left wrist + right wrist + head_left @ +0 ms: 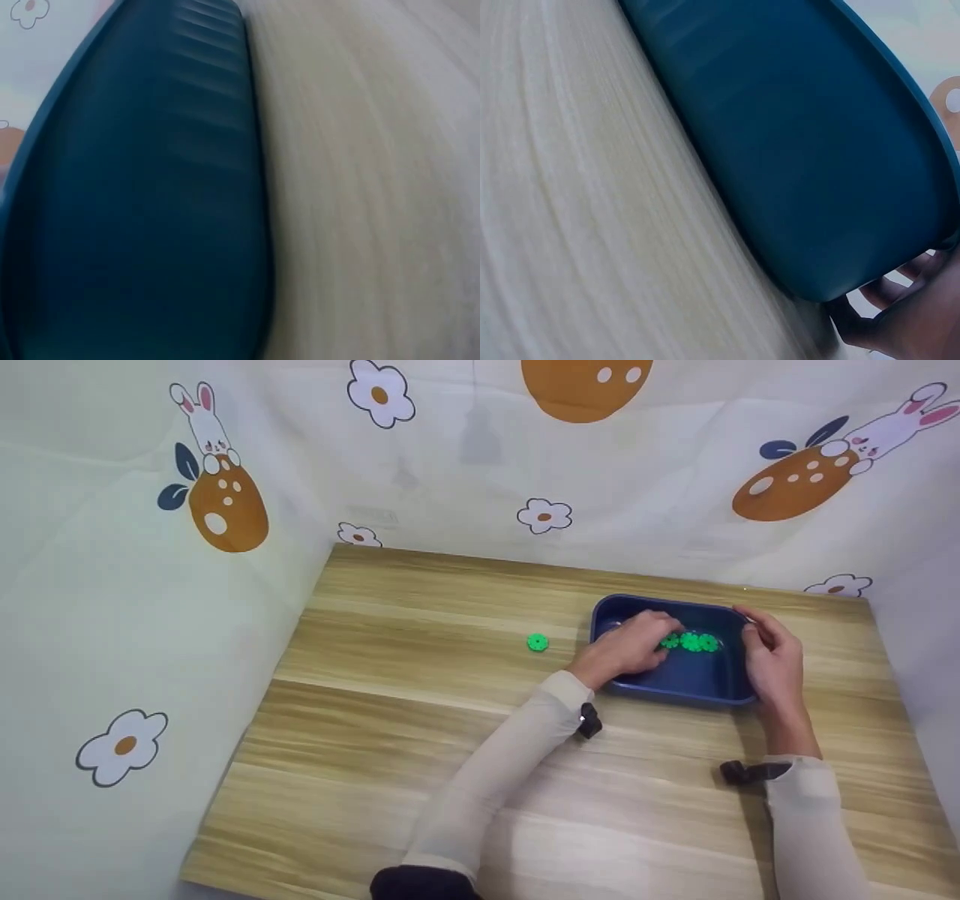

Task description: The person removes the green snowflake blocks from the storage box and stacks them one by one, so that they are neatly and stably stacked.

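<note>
A dark blue rectangular basin [679,696] stands on the wooden table. My left hand [634,643] reaches down into it over the near left side. Its curled fingers and thumb pinch at a green notched plastic disc [670,641]. Right beside that disc lie more green notched discs [697,642], overlapping one another. My right hand [776,660] grips the basin's right end, with the thumb at the rim. In the right wrist view, fingers [885,292] curl round the basin's corner. The left wrist view shows the basin's outer wall [142,202], which hides the left hand.
Another green disc [537,642] lies alone on the table [390,765], left of the basin. A patterned cloth [450,472] with flowers and rabbits hangs behind the table and along its sides. Both forearms wear pale sleeves [517,750] with dark wrist cameras [590,721].
</note>
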A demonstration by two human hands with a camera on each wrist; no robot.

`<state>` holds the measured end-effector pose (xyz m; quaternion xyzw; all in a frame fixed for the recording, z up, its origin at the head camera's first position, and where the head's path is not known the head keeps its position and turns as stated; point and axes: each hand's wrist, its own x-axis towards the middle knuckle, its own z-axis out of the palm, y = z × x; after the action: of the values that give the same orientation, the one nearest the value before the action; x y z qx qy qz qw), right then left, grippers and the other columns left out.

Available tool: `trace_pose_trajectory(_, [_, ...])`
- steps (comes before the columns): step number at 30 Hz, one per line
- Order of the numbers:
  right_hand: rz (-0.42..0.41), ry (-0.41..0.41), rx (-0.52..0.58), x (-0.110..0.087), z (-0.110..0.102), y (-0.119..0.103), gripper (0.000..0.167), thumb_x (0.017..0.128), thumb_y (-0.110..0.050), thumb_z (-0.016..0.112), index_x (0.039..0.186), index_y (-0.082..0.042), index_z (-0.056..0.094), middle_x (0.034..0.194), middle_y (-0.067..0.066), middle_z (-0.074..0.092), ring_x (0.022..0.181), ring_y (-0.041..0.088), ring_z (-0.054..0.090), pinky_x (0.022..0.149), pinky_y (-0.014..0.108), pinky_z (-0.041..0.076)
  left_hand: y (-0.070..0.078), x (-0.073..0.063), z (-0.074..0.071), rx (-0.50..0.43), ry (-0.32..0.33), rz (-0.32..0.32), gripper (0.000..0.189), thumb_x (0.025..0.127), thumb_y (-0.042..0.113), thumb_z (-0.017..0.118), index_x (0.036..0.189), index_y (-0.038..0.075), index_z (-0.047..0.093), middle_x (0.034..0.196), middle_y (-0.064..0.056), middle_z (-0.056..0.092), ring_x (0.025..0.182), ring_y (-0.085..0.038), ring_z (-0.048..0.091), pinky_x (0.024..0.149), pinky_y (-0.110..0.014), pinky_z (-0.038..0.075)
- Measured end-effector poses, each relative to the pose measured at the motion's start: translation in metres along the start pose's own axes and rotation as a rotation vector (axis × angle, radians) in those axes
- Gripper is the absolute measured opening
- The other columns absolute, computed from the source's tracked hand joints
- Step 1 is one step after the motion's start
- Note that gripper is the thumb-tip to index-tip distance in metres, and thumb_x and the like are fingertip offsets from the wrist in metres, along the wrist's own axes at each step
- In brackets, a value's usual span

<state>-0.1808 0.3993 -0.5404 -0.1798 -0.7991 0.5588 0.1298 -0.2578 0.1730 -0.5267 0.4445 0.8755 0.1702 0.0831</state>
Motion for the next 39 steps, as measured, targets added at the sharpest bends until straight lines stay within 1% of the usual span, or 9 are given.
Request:
trace_pose_trajectory(5, [0.001, -0.004, 0.007, -0.0003, 0.0007, -0.0001, 0.037, 0.11, -0.02, 0.056, 0.142, -0.02, 0.073, 0.101, -0.01, 0.071, 0.086, 0.01, 0.047, 0.073, 0.021, 0.036, -0.0015, -0.0001, 0.0031, 0.08, -0.011, 0.039, 0.048, 0.105, 0.02, 0.067, 0.151, 0.012, 0.062, 0.151, -0.005, 0.065, 0.139, -0.021, 0.061, 0.12, -0.026, 0.045])
trace_pose_trajectory(9, [-0.002, 0.003, 0.008, -0.0004, 0.0016, 0.0004, 0.036, 0.11, -0.019, 0.056, 0.142, -0.02, 0.074, 0.103, -0.009, 0.071, 0.088, 0.009, 0.048, 0.073, 0.021, 0.036, -0.0019, -0.0019, 0.0041, 0.105, -0.003, 0.053, 0.042, 0.104, 0.021, 0.068, 0.145, 0.012, 0.067, 0.143, -0.004, 0.069, 0.133, -0.022, 0.063, 0.115, -0.027, 0.049])
trace_pose_trajectory(12, [-0.001, 0.003, 0.012, -0.0002, 0.0018, 0.0003, 0.036, 0.11, -0.019, 0.056, 0.142, -0.019, 0.073, 0.113, -0.011, 0.074, 0.094, 0.007, 0.051, 0.076, 0.02, 0.037, -0.0023, -0.0029, 0.0045, 0.112, 0.013, 0.059, 0.035, 0.103, 0.021, 0.07, 0.137, 0.013, 0.072, 0.137, -0.003, 0.071, 0.129, -0.022, 0.064, 0.113, -0.027, 0.05])
trace_pose_trajectory(15, [-0.001, 0.001, 0.013, -0.0001, 0.0016, -0.0001, 0.037, 0.11, -0.019, 0.056, 0.142, -0.02, 0.073, 0.116, -0.011, 0.074, 0.095, 0.008, 0.051, 0.076, 0.02, 0.037, -0.0025, -0.0031, 0.0051, 0.117, 0.028, 0.06, 0.027, 0.103, 0.021, 0.071, 0.129, 0.015, 0.075, 0.132, -0.003, 0.071, 0.126, -0.022, 0.064, 0.111, -0.027, 0.051])
trace_pose_trajectory(20, [-0.006, 0.007, 0.02, 0.0002, 0.0013, 0.0006, 0.037, 0.109, -0.017, 0.056, 0.142, -0.019, 0.073, 0.109, -0.009, 0.074, 0.089, 0.009, 0.049, 0.073, 0.02, 0.036, -0.0024, -0.0027, 0.0064, 0.136, 0.038, 0.062, 0.019, 0.103, 0.023, 0.072, 0.12, 0.016, 0.077, 0.125, -0.002, 0.07, 0.122, -0.022, 0.065, 0.108, -0.027, 0.052])
trace_pose_trajectory(26, [-0.008, 0.005, 0.027, 0.0006, 0.001, 0.0015, 0.036, 0.109, -0.016, 0.057, 0.142, -0.018, 0.073, 0.108, -0.01, 0.073, 0.093, 0.007, 0.051, 0.076, 0.019, 0.037, -0.001, -0.0027, 0.007, 0.133, 0.017, 0.024, 0.018, 0.106, 0.029, 0.071, 0.119, 0.018, 0.076, 0.123, -0.001, 0.068, 0.121, -0.02, 0.064, 0.103, -0.027, 0.054])
trace_pose_trajectory(29, [-0.002, 0.006, 0.013, -0.0001, 0.0004, 0.0013, 0.037, 0.109, -0.018, 0.057, 0.142, -0.02, 0.073, 0.107, -0.011, 0.073, 0.093, 0.007, 0.051, 0.076, 0.02, 0.037, -0.0005, -0.0032, 0.0073, 0.123, 0.017, 0.014, 0.017, 0.106, 0.028, 0.07, 0.118, 0.017, 0.075, 0.121, -0.002, 0.068, 0.118, -0.019, 0.064, 0.1, -0.026, 0.054])
trace_pose_trajectory(33, [0.016, 0.001, -0.007, -0.0008, -0.0005, 0.0003, 0.038, 0.11, -0.022, 0.056, 0.144, -0.022, 0.072, 0.109, -0.012, 0.074, 0.094, 0.008, 0.05, 0.077, 0.02, 0.037, -0.0006, -0.0039, 0.0073, 0.116, 0.031, 0.026, 0.015, 0.106, 0.025, 0.07, 0.117, 0.015, 0.075, 0.118, -0.002, 0.068, 0.115, -0.019, 0.064, 0.099, -0.027, 0.054])
trace_pose_trajectory(39, [0.027, -0.004, -0.002, -0.0002, -0.0007, -0.0005, 0.038, 0.111, -0.021, 0.055, 0.145, -0.021, 0.071, 0.115, -0.01, 0.074, 0.096, 0.008, 0.05, 0.078, 0.021, 0.037, -0.0015, -0.0041, 0.0068, 0.109, 0.029, 0.032, 0.011, 0.106, 0.023, 0.07, 0.114, 0.016, 0.074, 0.119, -0.002, 0.068, 0.117, -0.02, 0.064, 0.098, -0.026, 0.053])
